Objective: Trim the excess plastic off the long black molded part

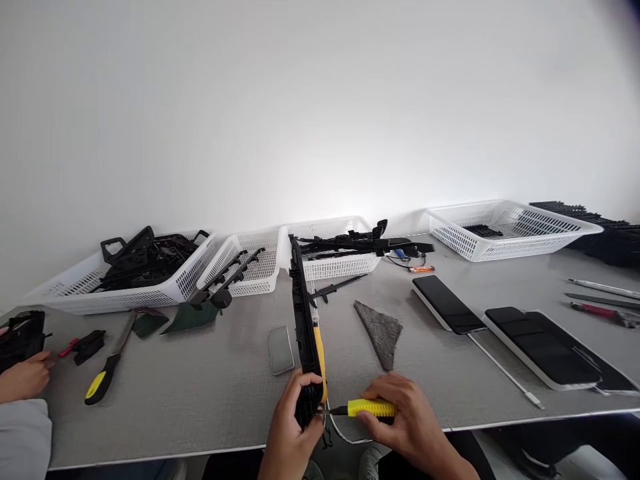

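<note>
My left hand (pixel 294 427) is closed round the near end of a long black plastic part (pixel 303 313), which reaches away over the table toward the white baskets. In my right hand (pixel 407 423) is a yellow and black knife (pixel 371 408), its tip pointing left and touching or nearly touching the part's near end beside my left fingers. A yellow-handled tool (pixel 320 353) lies just right of the part, partly hidden by it. A small grey metal-looking block (pixel 281 350) rests to the left, and a ragged dark cloth piece (pixel 380 330) to the right.
White baskets (pixel 330 268) with black parts line the back. Phones (pixel 543 347) and a white cable (pixel 505 370) lie at right. A file (pixel 103 380) with a yellow-black handle is at left, near another person's hand (pixel 27 377) holding a black part. Calipers (pixel 340 288) lie behind.
</note>
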### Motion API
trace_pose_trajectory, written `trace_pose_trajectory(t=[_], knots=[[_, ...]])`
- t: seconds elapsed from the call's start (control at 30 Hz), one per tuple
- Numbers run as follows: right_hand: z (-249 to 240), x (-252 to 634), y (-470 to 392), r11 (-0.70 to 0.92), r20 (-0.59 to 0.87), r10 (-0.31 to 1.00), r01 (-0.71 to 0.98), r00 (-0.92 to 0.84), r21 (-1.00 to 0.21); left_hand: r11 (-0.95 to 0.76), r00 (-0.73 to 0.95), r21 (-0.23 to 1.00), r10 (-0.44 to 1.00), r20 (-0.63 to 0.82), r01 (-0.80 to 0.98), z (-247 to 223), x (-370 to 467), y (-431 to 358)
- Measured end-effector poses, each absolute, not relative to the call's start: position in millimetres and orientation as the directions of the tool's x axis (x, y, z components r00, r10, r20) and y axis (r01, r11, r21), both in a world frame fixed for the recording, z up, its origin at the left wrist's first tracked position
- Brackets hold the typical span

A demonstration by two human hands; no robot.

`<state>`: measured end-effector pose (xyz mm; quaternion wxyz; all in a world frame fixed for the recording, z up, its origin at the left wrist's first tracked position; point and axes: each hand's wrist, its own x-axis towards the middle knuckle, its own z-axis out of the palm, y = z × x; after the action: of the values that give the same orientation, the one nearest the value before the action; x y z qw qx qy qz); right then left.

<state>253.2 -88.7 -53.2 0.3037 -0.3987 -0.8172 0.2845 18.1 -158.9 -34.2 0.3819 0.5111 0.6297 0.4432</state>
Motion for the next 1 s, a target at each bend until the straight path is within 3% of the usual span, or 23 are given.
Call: trace_pose_trajectory(t=[0.17,0.5,0.7,1.0], knots=[[-49.6,253.0,-89.6,0.515,0.244,0.821,0.486,-0.516,-0.706,0.057,-0.200,0.962,0.980,-0.003,0.265,-30.9,23.1,-159.3],[-42.8,253.4,-91.3,0.498,0.249,0.827,0.451,-0.504,-0.741,0.033,-0.119,0.921,0.993,0.014,0.388,-39.8,13.1,-158.1],[-46.1,254.1,-90.6,0.552,0.294,0.790,0.414,-0.538,-0.724,0.018,-0.220,0.946,0.974,0.056,0.323,-41.7,22.8,-161.9],[-43.4,254.3,-91.3,0.543,0.298,0.790,0.386,-0.535,-0.746,0.037,-0.237,0.934,0.970,0.052,0.355,-41.7,24.7,-163.9]])
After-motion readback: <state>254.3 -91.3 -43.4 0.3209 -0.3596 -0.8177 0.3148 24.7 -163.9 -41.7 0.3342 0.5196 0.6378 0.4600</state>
